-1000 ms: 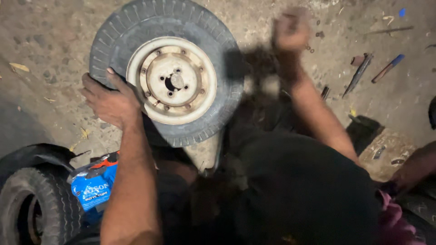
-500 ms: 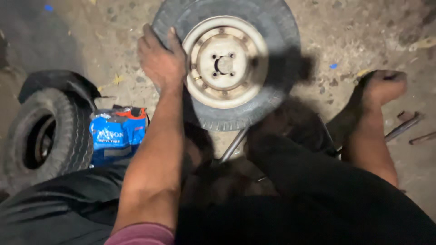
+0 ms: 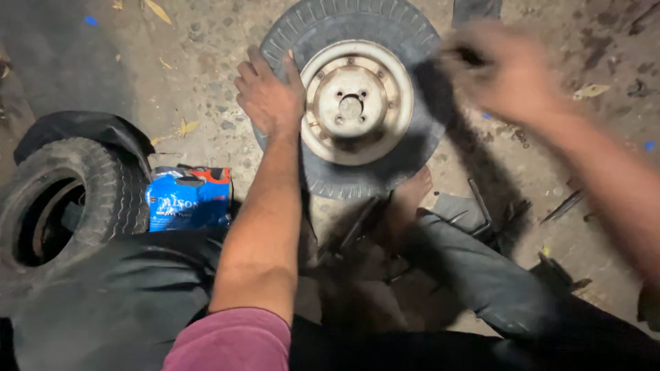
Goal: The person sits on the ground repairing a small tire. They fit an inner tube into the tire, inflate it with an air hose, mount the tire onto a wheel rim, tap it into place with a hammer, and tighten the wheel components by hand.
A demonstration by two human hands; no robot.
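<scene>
Now steadying wheel (image 3: pixel 354 103) on dirt ground (image 3: pixel 199 62).
Left hand (image 3: pixel 270 96) spread flat at nine o'clock on tyre; right hand (image 3: pixel 502 72) newly swung in at three o'clock, blurred, grip unreadable.

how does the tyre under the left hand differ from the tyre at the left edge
The wheel tyre under the left hand is fitted on a pale metal rim; the spare tyre at the left edge shows a dark, hollow centre. The wheel tyre lies in the light, in full view; the spare tyre sits in shadow, partly cut off by the frame. Both are black with ribbed tread.
</scene>
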